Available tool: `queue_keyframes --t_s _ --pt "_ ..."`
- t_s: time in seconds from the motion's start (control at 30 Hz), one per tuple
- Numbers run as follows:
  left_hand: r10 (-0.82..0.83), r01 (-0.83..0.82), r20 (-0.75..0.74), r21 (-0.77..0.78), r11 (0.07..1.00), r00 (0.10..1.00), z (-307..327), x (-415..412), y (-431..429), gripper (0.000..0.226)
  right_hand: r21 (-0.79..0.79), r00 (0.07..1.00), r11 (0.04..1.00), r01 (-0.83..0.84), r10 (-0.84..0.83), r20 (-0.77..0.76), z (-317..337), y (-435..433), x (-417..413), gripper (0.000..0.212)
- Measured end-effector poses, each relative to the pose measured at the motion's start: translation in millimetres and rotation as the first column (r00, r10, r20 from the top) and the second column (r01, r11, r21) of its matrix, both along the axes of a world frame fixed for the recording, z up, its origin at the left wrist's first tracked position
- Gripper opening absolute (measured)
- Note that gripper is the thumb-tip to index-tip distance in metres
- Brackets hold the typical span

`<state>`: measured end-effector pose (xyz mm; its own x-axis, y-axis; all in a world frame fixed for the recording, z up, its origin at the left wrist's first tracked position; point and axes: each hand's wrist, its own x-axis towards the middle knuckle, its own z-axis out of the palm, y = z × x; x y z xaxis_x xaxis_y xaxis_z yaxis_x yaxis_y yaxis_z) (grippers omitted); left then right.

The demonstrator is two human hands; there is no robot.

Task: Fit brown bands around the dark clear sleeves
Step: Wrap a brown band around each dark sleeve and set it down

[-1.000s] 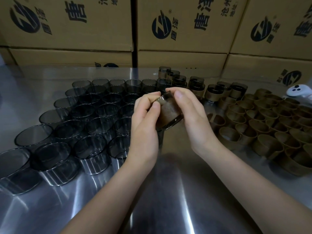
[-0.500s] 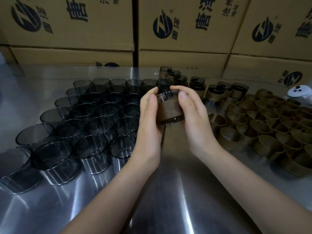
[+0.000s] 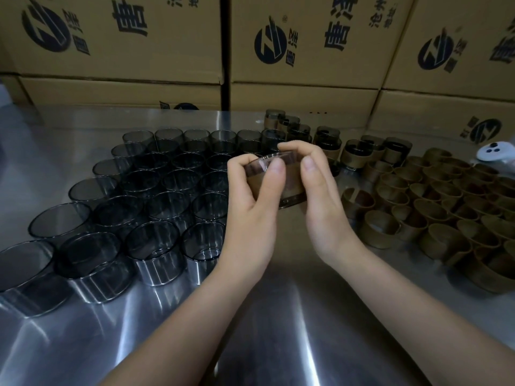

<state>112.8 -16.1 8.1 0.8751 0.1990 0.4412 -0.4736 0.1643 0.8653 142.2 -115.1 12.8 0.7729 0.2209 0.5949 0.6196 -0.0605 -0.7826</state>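
Smoky clear plastic fills the left of the frame, where the bare sleeves stand upright in close rows on the steel table. Just right of them, at the centre, the left hand pinches the held sleeve by its upper rim, thumb in front and fingers curled behind. A brown band is wrapped round the middle of this sleeve, with a strip of dark plastic showing above it and a thinner one below. The piece is tilted and lifted clear of the table. The right hand grasps its other side, thumb pressed near the band's upper edge and forefinger hooked over the top rim. The step in hand looks like seating the band. To do it well, I judge, the left hand should steady the rim without squeezing the thin wall out of round, while the right thumb works the band round bit by bit until it sits level. Whether the band's ends meet cannot be told. Farther right, in the upper centre, banded sleeves stand together, and loose bands crowd the right edge.
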Motion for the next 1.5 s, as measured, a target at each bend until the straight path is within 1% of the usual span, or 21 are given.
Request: queue_keyframes --t_s 0.07,0.13,0.27,0.33,0.43,0.57,0.67,0.77,0.87,1.17,1.23,1.3,1.33,1.43,1.5 --pt "-0.008 0.008 -0.007 -0.051 0.999 1.0 1.4 0.2 1.6 0.036 -0.004 1.0 1.0 -0.01 0.01 0.013 -0.7 0.1 -1.1 0.047" --pt "-0.014 0.014 0.0 -0.07 0.997 1.0 2.6 -0.6 2.8 0.04 0.026 0.999 0.999 -0.047 0.047 -0.012 -0.5 2.3 -2.4 0.047" --pt "-0.027 0.028 0.01 -0.043 0.999 1.0 3.5 -2.9 2.4 0.041 0.216 0.965 0.969 -0.118 0.163 -0.204 0.7 5.3 -3.9 0.043" --pt "-0.05 0.05 0.013 -0.04 0.998 0.999 3.0 -2.6 1.6 0.036 0.254 0.938 0.962 -0.099 0.176 -0.3 4.5 6.2 -4.1 0.041" --pt "-0.071 0.072 0.021 -0.049 0.996 0.997 1.8 -1.9 0.6 0.022 0.304 0.886 0.95 -0.064 0.195 -0.422 9.8 5.1 -3.9 0.041" --pt "-0.08 0.08 -0.005 -0.008 0.997 0.997 -0.4 -3.1 -1.1 0.024 0.378 0.823 0.925 -0.042 0.247 -0.512 10.0 0.4 -2.4 0.042" --pt "-0.082 0.082 -0.03 0.0 0.997 0.996 -1.2 -4.3 -1.7 0.029 0.405 0.81 0.914 -0.011 0.245 -0.532 7.8 0.8 -3.2 0.041" --pt "-0.046 0.046 0.001 0.056 0.997 0.999 -2.0 -5.0 -3.6 0.035 0.365 0.835 0.93 0.046 0.164 -0.525 4.8 1.9 -3.0 0.041" --pt "-0.042 0.04 0.032 0.067 0.997 0.999 -3.8 -3.9 -6.9 0.033 0.316 0.848 0.942 0.115 0.072 -0.525 4.5 1.8 -2.4 0.04" --pt "-0.042 0.035 0.089 0.069 0.997 0.995 -9.0 -0.7 -8.1 0.033 0.269 0.852 0.949 0.166 0.0 -0.524 9.0 2.6 -2.1 0.042" --pt "-0.001 -0.009 0.106 0.095 0.995 0.994 -10.2 0.0 -7.4 0.037 0.285 0.844 0.947 0.146 0.031 -0.536 7.2 3.1 -1.9 0.042" --pt "0.105 -0.123 0.115 0.164 0.979 0.988 -9.0 -0.3 -6.4 0.037 0.315 0.832 0.943 0.103 0.092 -0.547 4.7 4.2 -2.9 0.043" --pt "0.168 -0.196 0.146 0.207 0.959 0.975 -7.6 -0.8 -5.3 0.036 0.334 0.826 0.939 0.078 0.126 -0.549 3.5 4.8 -3.9 0.043" --pt "0.273 -0.387 0.354 0.308 0.869 0.895 -4.6 -1.9 -0.4 0.03 0.374 0.814 0.927 0.018 0.203 -0.545 1.4 6.2 -7.9 0.045" --pt "0.298 -0.505 0.485 0.381 0.774 0.822 -4.4 -1.1 1.7 0.025 0.391 0.81 0.92 0.001 0.229 -0.54 0.8 6.9 -9.6 0.046"
